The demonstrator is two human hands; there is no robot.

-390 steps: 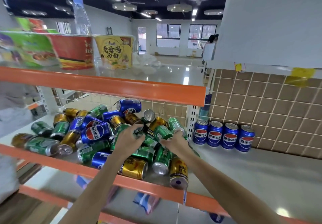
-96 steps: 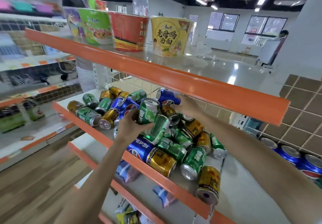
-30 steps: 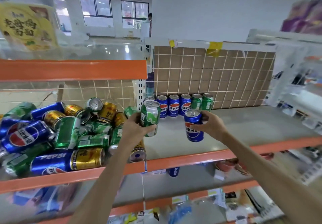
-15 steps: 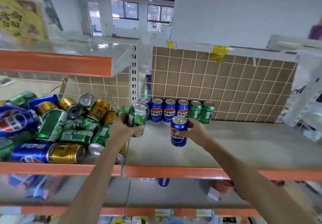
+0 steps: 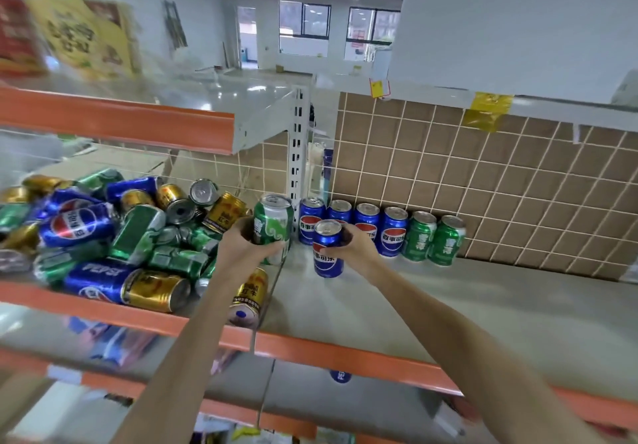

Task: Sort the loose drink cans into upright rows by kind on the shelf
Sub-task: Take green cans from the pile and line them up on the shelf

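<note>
Loose drink cans (image 5: 138,236), blue, green and gold aluminium, lie heaped on their sides on the left bay of the grey metal shelf with orange front lip (image 5: 345,357). Blue ones carry the red-white-blue Pepsi roundel; one at the front reads "PEPSI" (image 5: 100,274) in white. Gold cans have red Chinese characters, too small to read. One gold can (image 5: 248,297) lies near the front edge just below the left wrist.

Upright row (image 5: 379,233) against the brown tiled back panel (image 5: 500,195) in the right bay: four blue Pepsi cans with white Chinese lettering, then two green cans with white Chinese characters, all touching side by side.

Left hand (image 5: 241,253) holds an upright green-and-white aluminium can (image 5: 274,226), grip wrapped round its lower half, fingers in front and thumb side behind; can sits at the divider between the bays, beside the white perforated upright post (image 5: 298,153).

Right hand (image 5: 352,246) holds an upright blue Pepsi can (image 5: 326,253) with Chinese lettering, grip clamped round its middle from the right, just in front of the blue part of the row. Cannot tell whether its base touches the shelf.

Upper shelf at left carries blurred yellow and red cartons (image 5: 79,39) with Chinese writing, unreadable. A yellow tag (image 5: 486,112) and a small yellow-red tag (image 5: 379,88) stick to the rail above the tiles.
</note>
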